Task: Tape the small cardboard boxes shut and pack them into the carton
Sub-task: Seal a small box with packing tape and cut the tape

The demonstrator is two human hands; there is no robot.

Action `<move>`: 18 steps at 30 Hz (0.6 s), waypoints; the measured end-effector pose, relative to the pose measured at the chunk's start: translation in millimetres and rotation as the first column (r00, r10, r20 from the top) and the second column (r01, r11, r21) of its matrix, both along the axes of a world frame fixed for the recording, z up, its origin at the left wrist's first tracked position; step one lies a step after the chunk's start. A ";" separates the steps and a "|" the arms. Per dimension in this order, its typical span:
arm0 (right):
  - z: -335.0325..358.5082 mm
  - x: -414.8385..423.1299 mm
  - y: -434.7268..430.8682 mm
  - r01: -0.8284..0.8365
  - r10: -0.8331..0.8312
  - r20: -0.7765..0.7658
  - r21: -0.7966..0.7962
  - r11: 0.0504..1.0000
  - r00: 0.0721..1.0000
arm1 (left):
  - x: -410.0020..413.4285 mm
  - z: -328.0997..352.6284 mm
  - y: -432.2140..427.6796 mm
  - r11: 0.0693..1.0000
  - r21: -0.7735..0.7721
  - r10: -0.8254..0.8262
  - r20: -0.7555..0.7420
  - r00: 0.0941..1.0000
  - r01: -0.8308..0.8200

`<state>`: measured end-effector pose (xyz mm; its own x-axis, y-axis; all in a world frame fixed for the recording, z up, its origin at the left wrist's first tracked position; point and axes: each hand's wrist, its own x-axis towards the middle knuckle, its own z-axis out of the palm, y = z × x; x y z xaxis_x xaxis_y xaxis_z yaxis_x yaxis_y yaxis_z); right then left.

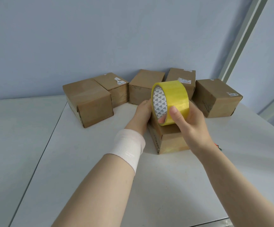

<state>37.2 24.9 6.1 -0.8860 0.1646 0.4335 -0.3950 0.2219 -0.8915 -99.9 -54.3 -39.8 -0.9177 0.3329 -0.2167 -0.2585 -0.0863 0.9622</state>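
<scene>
View: head camera, the only view.
Tape roll (174,94): yellow-tinted tape on a printed core, held on edge just above the near box (170,143), mid-frame.
Right grip (190,126): closed on the tape roll, with the thumb on the outer band and fingers (163,120) hooked through the core.
Left grip (142,115): set against the roll's left side, over the near box. Its fingers are hidden behind the roll, so open or closed cannot be told.
Near box: on the counter (83,161) under both hands. Only its front corner shows, and its top seam is hidden.
Back row (142,89): five boxes along the wall (100,38), flaps down, some touching.
Carton: none identifiable in view.
Handling, roll: judged light and rigid, with a smooth band likely to slip. The hold through the core looks the secure one. The free end will probably stick back on itself.
Handling, boxes: judged light, stiff at the corners and yielding mid-panel. Best taken by opposite side faces.
Edges: a counter seam runs left of the left forearm, and the counter's edge shows at lower right.
Open room: toward the person and to the left of the near box. The rear is closed off by the back row and wall.
Other: a pale wristband (128,148) on the left wrist.
</scene>
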 end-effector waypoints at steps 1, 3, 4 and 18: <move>0.7 1.4 -3.1 0.041 -0.041 -0.001 0.011 0.999 0.999 | 2.5 4.4 -1.3 1.000 -0.001 -0.002 -0.004 1.000 0.002; 5.5 8.4 -10.6 0.091 -0.091 0.005 -0.034 0.995 0.996 | 5.8 8.8 -2.2 1.000 -0.007 0.020 -0.029 0.999 -0.021; 9.6 14.3 -15.0 0.110 -0.110 0.009 -0.082 0.990 0.994 | 8.5 11.7 -4.0 0.999 -0.018 0.031 -0.038 0.999 -0.031; -6.4 100.9 -22.5 0.311 -0.263 0.313 -0.116 0.943 0.913 | 17.4 16.0 -11.9 0.987 -0.108 0.096 -0.181 0.979 -0.117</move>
